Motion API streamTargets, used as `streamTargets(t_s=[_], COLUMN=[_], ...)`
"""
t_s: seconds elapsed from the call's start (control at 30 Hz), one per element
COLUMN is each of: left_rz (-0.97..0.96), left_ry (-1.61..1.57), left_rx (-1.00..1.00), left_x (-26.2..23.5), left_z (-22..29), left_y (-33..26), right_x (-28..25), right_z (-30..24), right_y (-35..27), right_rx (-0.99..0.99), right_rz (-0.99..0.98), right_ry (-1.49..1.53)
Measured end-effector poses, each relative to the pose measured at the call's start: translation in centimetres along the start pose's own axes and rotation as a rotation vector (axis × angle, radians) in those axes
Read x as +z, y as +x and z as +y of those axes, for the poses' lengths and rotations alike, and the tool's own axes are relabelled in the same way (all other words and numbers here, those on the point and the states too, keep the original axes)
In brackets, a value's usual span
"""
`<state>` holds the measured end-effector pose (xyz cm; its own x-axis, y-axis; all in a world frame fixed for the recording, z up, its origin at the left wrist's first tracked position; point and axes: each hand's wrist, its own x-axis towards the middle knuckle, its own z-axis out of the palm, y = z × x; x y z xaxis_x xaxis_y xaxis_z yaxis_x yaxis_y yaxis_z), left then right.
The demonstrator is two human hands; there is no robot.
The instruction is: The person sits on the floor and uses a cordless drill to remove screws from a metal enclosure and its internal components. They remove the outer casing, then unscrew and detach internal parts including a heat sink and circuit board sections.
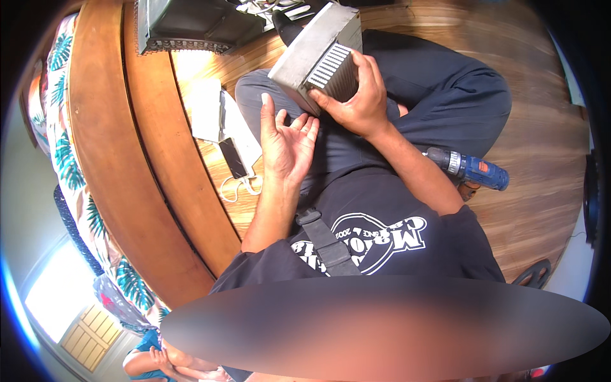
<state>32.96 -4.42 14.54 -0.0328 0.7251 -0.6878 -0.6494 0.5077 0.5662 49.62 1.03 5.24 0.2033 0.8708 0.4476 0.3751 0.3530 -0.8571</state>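
A grey metal box (304, 62) with a ribbed, finned block (331, 67) on its near face is tilted above my crossed legs. What kind of device it is I cannot tell. My right hand (359, 95) grips it by the finned block, thumb on one side and fingers on the other. Just below and left of the box, my left hand (288, 143) is palm up with its fingers apart and holds nothing. Its fingertips are close to the box's lower edge; whether they touch is unclear.
A blue cordless drill (474, 169) lies on the wooden floor by my right knee. To the left are a dark phone (232, 158), a white cable (238, 188) and a wooden bed frame (127, 127). A black casing (191, 25) stands ahead. Another person's arm (149, 361) shows at lower left.
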Motion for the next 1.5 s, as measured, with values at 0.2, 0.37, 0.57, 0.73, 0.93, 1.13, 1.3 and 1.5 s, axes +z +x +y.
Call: streamTargets(t_s=[0.2, 0.37, 0.57, 0.73, 0.93, 1.13, 1.3, 1.5], left_rz=[-0.110, -0.095, -0.090, -0.004, 0.076, 0.073, 0.090, 0.065], left_ry=[0.134, 0.209, 0.262, 0.347, 0.389, 0.426, 0.480, 0.482], left_rx=[0.051, 0.050, 0.037, -0.024, -0.012, -0.022, -0.029, -0.069], left_x=[1.4, 2.1, 2.7, 3.2, 3.7, 4.1, 4.4, 4.8], left_z=[-0.1, -0.1, 1.3, 1.7, 1.8, 2.2, 2.8, 3.8], left_y=[1.7, 3.0, 2.9, 3.2, 3.7, 3.7, 3.8, 4.2], right_x=[0.4, 0.1, -0.2, -0.5, -1.4, -4.1, -14.2, -27.7], right_z=[0.4, 0.3, 0.0, -0.1, -0.4, -3.2, -5.0, -1.9], right_y=[0.4, 0.2, 0.2, 0.3, 0.6, 1.5, -0.4, -5.2], right_rx=[0.078, 0.046, 0.008, 0.045, 0.102, 0.406, 0.289, 0.202], right_rz=[0.043, 0.012, 0.013, -0.002, -0.057, -0.157, -0.035, 0.729], right_ry=[0.123, 0.065, 0.050, 0.070, 0.067, 0.218, 0.360, -0.651])
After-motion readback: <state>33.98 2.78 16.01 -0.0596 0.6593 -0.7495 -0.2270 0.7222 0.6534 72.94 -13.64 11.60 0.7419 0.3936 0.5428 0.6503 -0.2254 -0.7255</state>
